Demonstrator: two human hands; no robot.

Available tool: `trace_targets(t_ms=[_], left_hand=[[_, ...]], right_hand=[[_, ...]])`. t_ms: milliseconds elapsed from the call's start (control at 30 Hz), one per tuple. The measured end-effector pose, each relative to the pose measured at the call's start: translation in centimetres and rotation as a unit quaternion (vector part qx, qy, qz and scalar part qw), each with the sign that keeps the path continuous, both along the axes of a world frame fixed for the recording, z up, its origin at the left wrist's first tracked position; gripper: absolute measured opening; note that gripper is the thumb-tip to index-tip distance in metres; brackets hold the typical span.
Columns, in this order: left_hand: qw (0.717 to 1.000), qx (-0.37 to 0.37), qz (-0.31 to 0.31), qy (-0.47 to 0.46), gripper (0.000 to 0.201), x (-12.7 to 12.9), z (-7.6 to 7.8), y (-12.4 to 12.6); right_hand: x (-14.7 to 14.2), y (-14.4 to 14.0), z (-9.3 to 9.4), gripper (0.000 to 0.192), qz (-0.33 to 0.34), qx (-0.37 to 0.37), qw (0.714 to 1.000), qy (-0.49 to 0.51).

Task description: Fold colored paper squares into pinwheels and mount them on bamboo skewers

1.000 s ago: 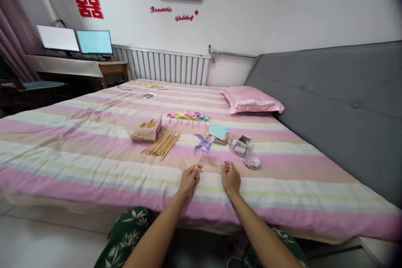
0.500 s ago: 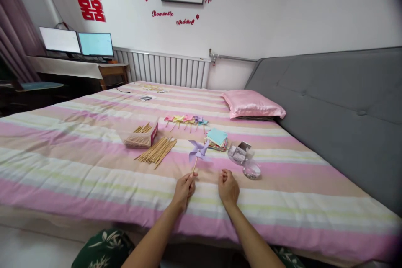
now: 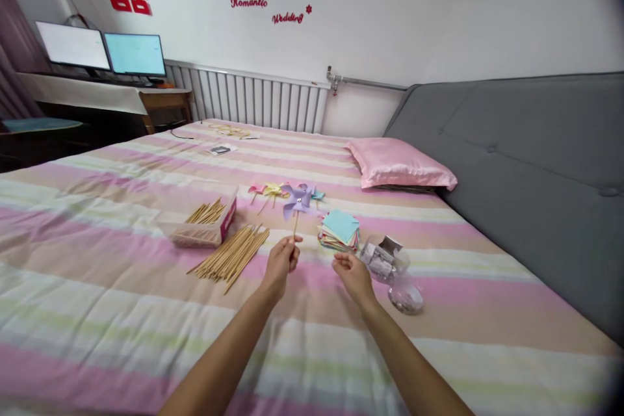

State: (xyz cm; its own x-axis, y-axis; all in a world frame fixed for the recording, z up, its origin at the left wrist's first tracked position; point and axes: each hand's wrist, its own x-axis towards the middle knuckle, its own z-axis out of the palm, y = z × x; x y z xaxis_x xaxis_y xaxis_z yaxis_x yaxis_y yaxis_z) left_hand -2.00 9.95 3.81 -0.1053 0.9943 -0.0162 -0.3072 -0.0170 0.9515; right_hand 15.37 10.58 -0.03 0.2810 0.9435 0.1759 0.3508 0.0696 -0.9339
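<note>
Pinwheel in hand: a purple paper pinwheel (image 3: 295, 199) on a thin wooden stick, held upright above the bed, its wheel in front of the row of finished ones farther back.
Left hand: the left hand (image 3: 279, 262) pinches the bottom of the stick between thumb and fingertips, a firm grasp on the pinwheel.
Right hand: the right hand (image 3: 353, 275) hovers just right of the left, fingers loosely curled; it holds nothing that I can see and touches nothing.
Done so far: the purple pinwheel looks fully assembled, and a row of finished pinwheels (image 3: 273, 192) in pink, yellow and blue lies on the bed just beyond it, so several pieces seem complete.
Left to do: judging by the supplies, plenty remains: a stack of coloured paper squares (image 3: 340, 231) lies right of the pinwheel, and a loose pile of wooden sticks (image 3: 231, 257) lies to the left.
Stick box: an open box (image 3: 207, 224) with more sticks sits just beyond the loose pile.
Small parts: a clear container (image 3: 383, 255) with small items stands near the right hand, with its round clear lid (image 3: 405, 297) lying nearer.
Surface: everything rests on a striped pink bedspread (image 3: 97, 260); a pink pillow (image 3: 402, 168) lies far right.
</note>
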Motion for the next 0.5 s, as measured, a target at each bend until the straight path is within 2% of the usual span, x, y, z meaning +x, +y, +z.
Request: trace_targets(t_ms=[100,200,267,333,367,433,500], left_hand=[[0.999,0.029,0.039,0.019,0.028,-0.3,0.7,4.8],[0.994,0.053,0.082,0.042,0.025,-0.2,-0.9,8.1],[0.992,0.063,0.099,0.055,0.024,0.1,-3.0,9.4],[0.991,0.058,0.099,0.064,0.025,0.5,-5.3,10.0],[0.992,0.048,0.095,0.067,0.026,0.7,-6.3,10.1],[0.993,0.029,0.076,0.084,0.028,1.1,-7.5,10.1],[0.993,0.039,0.062,0.095,0.027,1.4,-7.7,9.9]], right_hand=[[-2.2,5.0,3.1,0.028,0.063,-0.003,0.993,0.095],[-4.8,8.6,4.2,0.036,0.087,-0.014,0.981,0.171],[-6.4,10.1,3.2,0.040,0.091,-0.026,0.973,0.210],[-7.7,11.0,1.2,0.044,0.093,-0.044,0.963,0.250],[-8.2,11.4,0.0,0.046,0.096,-0.062,0.946,0.302],[-8.7,11.8,-1.8,0.043,0.120,-0.086,0.929,0.338],[-8.8,12.0,-2.6,0.037,0.151,-0.075,0.927,0.334]])
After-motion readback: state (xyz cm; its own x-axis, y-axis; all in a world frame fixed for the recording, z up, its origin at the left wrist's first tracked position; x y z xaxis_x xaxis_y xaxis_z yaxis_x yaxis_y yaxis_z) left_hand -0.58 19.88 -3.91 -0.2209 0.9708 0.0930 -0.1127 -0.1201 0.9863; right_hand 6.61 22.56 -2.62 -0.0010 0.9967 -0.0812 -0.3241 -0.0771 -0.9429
